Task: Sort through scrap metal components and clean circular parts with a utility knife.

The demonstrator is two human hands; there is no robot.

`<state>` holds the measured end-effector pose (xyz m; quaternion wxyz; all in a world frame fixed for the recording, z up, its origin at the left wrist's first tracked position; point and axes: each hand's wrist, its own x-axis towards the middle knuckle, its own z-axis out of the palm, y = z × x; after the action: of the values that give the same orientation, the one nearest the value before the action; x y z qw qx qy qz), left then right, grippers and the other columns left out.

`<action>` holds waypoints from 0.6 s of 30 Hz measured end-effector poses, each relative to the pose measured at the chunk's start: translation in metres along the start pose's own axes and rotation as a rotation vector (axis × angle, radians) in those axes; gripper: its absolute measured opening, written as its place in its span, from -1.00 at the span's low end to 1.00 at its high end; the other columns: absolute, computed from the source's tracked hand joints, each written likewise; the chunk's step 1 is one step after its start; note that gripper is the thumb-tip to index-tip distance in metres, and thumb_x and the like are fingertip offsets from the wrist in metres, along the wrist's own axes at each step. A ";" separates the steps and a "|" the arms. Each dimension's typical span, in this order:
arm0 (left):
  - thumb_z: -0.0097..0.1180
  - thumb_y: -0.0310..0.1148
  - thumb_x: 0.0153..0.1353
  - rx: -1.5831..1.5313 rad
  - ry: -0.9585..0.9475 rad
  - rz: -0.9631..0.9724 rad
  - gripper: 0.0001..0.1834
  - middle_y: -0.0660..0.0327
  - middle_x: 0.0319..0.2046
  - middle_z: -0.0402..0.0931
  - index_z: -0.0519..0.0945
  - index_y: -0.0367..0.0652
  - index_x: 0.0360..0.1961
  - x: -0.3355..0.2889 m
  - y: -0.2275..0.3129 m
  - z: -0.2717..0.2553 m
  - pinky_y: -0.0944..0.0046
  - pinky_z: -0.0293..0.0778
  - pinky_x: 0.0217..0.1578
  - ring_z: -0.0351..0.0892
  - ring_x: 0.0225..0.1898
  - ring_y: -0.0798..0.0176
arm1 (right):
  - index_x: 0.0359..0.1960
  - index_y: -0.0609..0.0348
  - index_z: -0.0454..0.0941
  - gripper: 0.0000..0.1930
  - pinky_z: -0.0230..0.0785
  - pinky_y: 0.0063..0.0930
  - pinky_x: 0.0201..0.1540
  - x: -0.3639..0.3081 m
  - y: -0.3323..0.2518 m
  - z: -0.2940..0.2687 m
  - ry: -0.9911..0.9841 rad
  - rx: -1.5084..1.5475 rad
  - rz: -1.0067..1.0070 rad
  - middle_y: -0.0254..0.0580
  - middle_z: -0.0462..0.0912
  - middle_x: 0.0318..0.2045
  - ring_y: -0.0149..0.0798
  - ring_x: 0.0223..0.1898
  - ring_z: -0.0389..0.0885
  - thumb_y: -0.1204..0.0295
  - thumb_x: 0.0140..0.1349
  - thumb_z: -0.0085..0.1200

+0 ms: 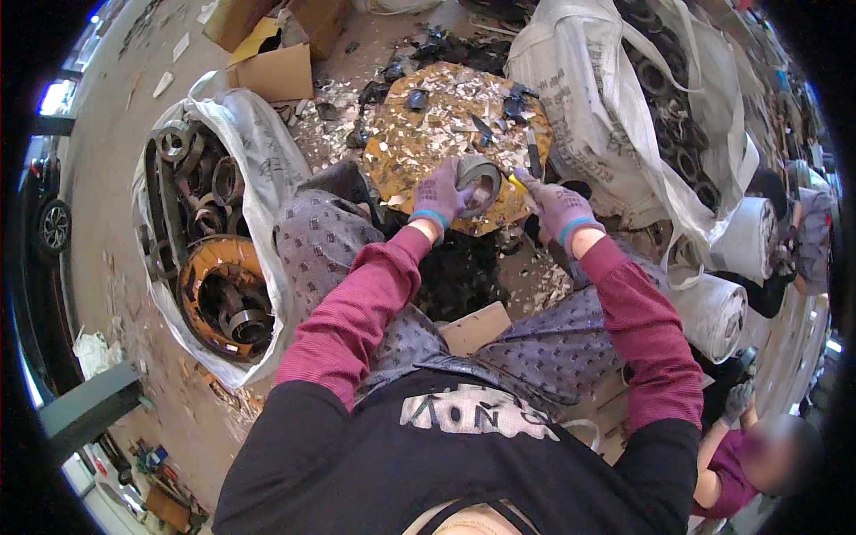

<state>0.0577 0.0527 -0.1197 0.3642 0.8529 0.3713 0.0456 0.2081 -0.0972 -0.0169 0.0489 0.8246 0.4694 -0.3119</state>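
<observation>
My left hand (439,194), in a purple work glove, is closed on the near-left side of a grey metal ring (487,171). The ring is tilted on the front edge of a rust-brown, many-sided work surface (390,174). My right hand (558,207), gloved too, is wrapped round a tool with a yellow part (516,184) that points at the ring's right side. The tool's working end is too small to make out. Behind the ring, a blue-and-black hand tool (482,128) and a dark flat bar (533,153) lie among pale flakes.
To my left stands a white sack (276,152) of metal rings, with a large rusty ring (189,283) on top. Another white sack (571,89) of rings leans at the right. Cardboard boxes (276,76) lie far left. Another person (727,459) is at the lower right.
</observation>
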 end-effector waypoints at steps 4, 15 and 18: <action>0.28 -0.22 0.02 -0.002 0.046 0.039 -0.44 -0.09 -0.18 0.53 0.38 -0.16 0.03 0.000 0.011 -0.011 0.03 0.44 -0.11 0.54 -0.12 -0.15 | 0.38 -0.38 -0.04 -0.22 0.41 -0.17 -0.03 -0.004 0.001 0.008 0.099 -0.035 -0.023 0.04 0.55 -0.05 0.01 -0.03 0.56 0.61 0.16 -0.10; 0.30 0.00 -0.04 0.299 0.118 0.290 -0.05 -0.11 0.08 0.36 0.10 -0.19 0.28 0.001 0.047 -0.027 0.00 0.42 0.00 0.48 -0.01 -0.19 | 0.38 -0.32 -0.03 -0.24 0.46 -0.17 -0.11 0.001 0.008 0.041 0.200 -0.094 -0.104 0.03 0.55 -0.17 0.01 -0.12 0.59 0.54 0.18 -0.03; 0.22 -0.20 0.03 0.444 -0.380 0.014 -0.26 -0.14 -0.02 0.47 0.20 -0.24 0.19 0.017 0.062 -0.027 -0.02 0.43 0.00 0.51 0.00 -0.15 | 0.36 -0.28 0.04 -0.28 0.46 -0.17 -0.07 0.006 -0.002 0.034 0.229 -0.062 -0.158 0.00 0.55 -0.11 0.02 -0.07 0.57 0.53 0.18 -0.01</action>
<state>0.0980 0.0515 -0.0633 0.2311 0.9075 0.2915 -0.1950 0.1927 -0.1047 -0.0474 -0.0041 0.8134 0.5449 -0.2038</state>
